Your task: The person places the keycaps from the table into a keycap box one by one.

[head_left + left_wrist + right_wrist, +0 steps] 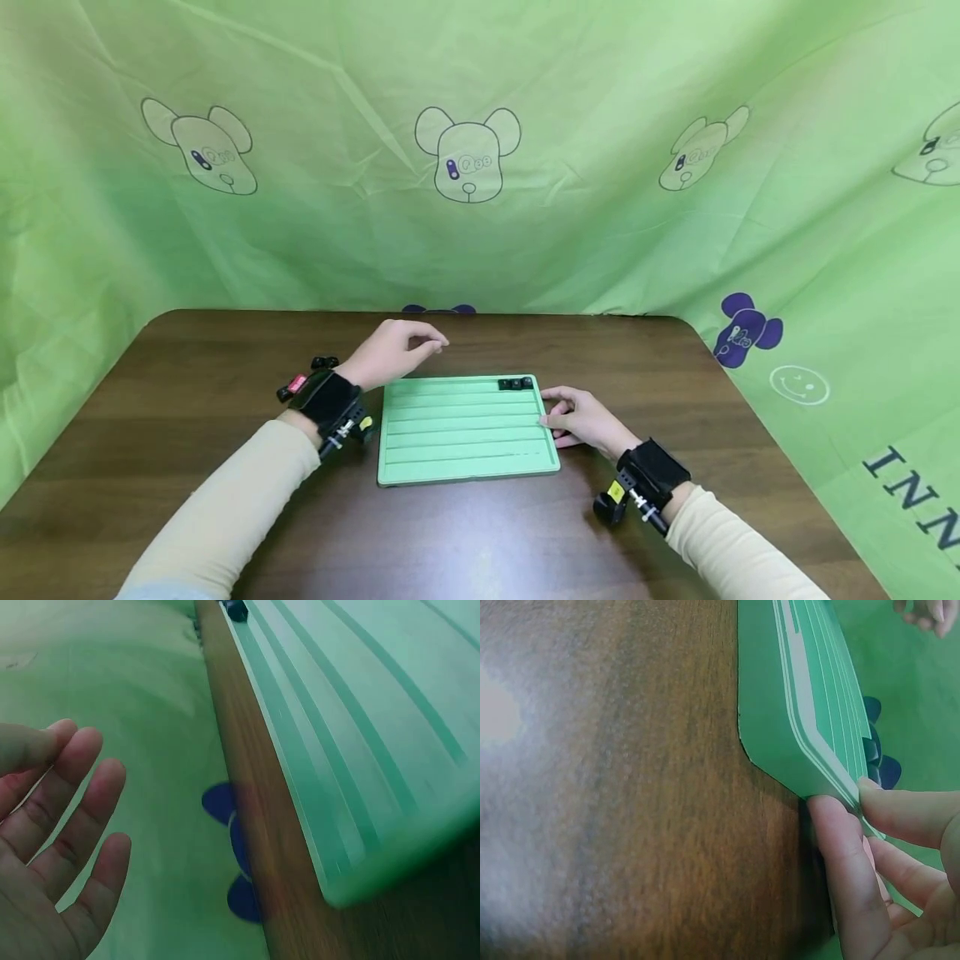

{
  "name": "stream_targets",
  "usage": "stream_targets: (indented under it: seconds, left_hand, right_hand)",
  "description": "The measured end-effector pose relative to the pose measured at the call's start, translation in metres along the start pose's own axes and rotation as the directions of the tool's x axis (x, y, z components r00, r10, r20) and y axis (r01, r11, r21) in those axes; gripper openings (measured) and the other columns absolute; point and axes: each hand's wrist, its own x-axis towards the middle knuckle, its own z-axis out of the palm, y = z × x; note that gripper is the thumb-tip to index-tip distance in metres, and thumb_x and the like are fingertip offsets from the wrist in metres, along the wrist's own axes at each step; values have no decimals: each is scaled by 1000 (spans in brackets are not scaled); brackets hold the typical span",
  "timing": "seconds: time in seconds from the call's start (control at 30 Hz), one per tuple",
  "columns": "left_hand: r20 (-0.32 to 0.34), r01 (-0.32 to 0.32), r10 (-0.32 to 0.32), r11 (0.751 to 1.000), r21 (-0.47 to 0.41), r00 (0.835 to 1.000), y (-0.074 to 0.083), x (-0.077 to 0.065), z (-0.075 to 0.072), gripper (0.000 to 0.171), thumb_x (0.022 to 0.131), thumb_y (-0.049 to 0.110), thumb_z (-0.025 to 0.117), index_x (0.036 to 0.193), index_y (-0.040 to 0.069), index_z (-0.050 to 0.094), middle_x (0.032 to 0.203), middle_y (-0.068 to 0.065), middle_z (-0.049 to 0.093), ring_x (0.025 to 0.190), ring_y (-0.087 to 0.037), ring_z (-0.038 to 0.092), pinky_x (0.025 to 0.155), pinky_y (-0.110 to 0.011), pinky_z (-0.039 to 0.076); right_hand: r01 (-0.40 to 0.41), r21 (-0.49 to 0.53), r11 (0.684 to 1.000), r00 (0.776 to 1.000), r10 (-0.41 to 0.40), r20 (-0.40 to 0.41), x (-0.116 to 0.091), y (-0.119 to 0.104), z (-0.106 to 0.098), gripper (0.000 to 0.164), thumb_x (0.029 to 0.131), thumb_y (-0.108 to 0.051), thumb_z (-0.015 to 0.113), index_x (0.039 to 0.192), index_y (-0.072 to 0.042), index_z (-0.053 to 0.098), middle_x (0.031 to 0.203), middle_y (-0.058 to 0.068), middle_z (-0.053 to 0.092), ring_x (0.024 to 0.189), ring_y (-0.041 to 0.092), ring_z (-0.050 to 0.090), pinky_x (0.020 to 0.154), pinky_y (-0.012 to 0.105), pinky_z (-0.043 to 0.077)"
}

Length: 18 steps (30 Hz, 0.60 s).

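Green printed cloth (pixel 330 242) hangs behind a brown wooden surface (pixel 225 500); a green ridged tray (pixel 465 435) rests on the surface between the hands, three small black blocks (pixel 516 384) lined up at its far right corner; the right hand (pixel 590 419) pinches the tray's right edge, thumb uppermost; the left hand (pixel 388 354) hovers near the far left corner, fingers loosely extended.

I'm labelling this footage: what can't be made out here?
Head: details of the black pieces, too small.
Head: tabletop beneath the green board, hidden by it.
Left wrist: part of left hand, cropped by left edge.
Right wrist: part of right hand, cropped by right edge.
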Motion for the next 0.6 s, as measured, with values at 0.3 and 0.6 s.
stream_targets:
  seconds: [0.3,0.6]
  left_hand:
    - [13,35,-35,999,-16,999,-21,-36,-23,22,106,16,59,120,8,75,110,-9,75,106,-23,68,91,-45,54]
    - [-11,84,-83,995,54,996,-41,-66,-39,22,105,14,60,118,6,76,108,-3,75,104,-22,68,86,-43,53]
  right_hand:
    - [-2,-4,1000,1000,2,-3,-2,2,4,52,95,-1,71,143,6,52,92,11,58,73,19,61,63,33,59]
    - [0,-4,1000,1000,0,-4,-2,0,2,53,95,-1,71,143,6,51,92,12,57,72,19,61,64,33,60]
